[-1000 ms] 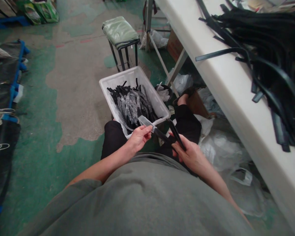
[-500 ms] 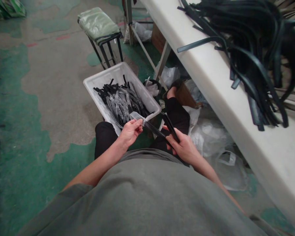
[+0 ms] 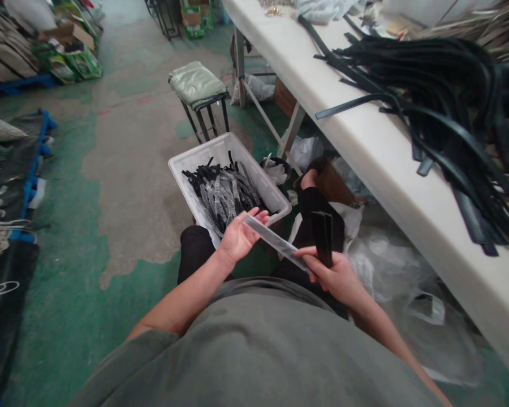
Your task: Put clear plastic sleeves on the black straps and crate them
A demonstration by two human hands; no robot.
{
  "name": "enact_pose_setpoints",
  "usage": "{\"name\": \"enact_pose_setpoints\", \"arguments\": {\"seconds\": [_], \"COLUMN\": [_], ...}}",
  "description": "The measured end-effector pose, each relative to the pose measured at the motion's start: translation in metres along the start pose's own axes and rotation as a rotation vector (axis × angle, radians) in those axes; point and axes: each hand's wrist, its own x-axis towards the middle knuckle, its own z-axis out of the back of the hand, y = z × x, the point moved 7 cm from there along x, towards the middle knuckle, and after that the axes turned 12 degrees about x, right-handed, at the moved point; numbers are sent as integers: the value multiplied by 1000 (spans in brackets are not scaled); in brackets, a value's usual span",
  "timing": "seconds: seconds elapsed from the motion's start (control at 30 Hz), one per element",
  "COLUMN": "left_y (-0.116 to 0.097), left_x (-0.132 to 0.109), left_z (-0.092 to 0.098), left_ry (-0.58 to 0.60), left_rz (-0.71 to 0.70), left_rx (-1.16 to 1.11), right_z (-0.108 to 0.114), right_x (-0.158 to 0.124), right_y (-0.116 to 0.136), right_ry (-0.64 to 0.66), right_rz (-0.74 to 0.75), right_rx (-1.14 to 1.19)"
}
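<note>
My right hand [image 3: 337, 278] is closed around a folded black strap [image 3: 323, 240], whose shiny loop stands up above the fingers. From the same grip a flat strip in a clear plastic sleeve [image 3: 274, 237] points up and left, looking greyish. My left hand [image 3: 242, 237] is open at the sleeve's far end, palm turned up and fingers stretched; whether it touches the sleeve I cannot tell. Just beyond the hands sits a white plastic bin [image 3: 229, 138], holding a heap of black straps [image 3: 220, 195], many of them in clear sleeves.
On my right runs a white table [image 3: 365, 161] bearing a large pile of long black straps [image 3: 441, 96]. Clear plastic bags [image 3: 390, 265] lie beneath it. A padded stool [image 3: 199, 85] stands past the bin. Blue-edged pallets [image 3: 31, 175] with goods are at the left.
My left hand has let go of the plastic sleeve and opened. The sleeve now extends along the strip down to my right hand. The view has tilted up and shifted left.
</note>
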Motion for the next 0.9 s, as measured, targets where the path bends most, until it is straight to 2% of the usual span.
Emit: {"name": "enact_pose_setpoints", "arguments": {"seconds": [0.1, 0.17, 0.23, 0.3, 0.33, 0.4, 0.47, 0.57, 0.67, 0.77, 0.9], "left_y": [-61, -104, -137, -153, -153, -131, -90, -22, 22, 34, 21], "left_x": [27, 36, 34, 28, 25, 20, 16, 6, -6, -14, -20], "left_z": [53, 79, 91, 87, 80, 61, 43, 31, 27, 24, 14], "left_ry": [-286, -429, -526, -530, -497, -371, -218, -8, 125, 199, 277], "left_rz": [-181, -292, -404, -507, -547, -566, -493, -297, -177, -199, -295], "left_rx": [-166, -174, -90, 96, 223, 513, 800, 1133, 1341, 1530, 1709], "right_z": [15, 19, 14, 4, -2, -11, -18, -21, -21, -21, -16], "right_x": [-12, -14, -11, -5, -2, 4, 11, 23, 31, 32, 31], "right_y": [-31, -53, -68, -71, -68, -53, -31, 3, 19, 22, 17], "right_ry": [-4, 2, 36, 79, 88, 81, 55, 23, 47, 94, 69], "right_rz": [-126, -170, -179, -161, -148, -124, -86, 30, 104, 146, 148], "right_rx": [-60, -97, -120, -109, -87, -8, 109, 273, 358, 418, 474]}}
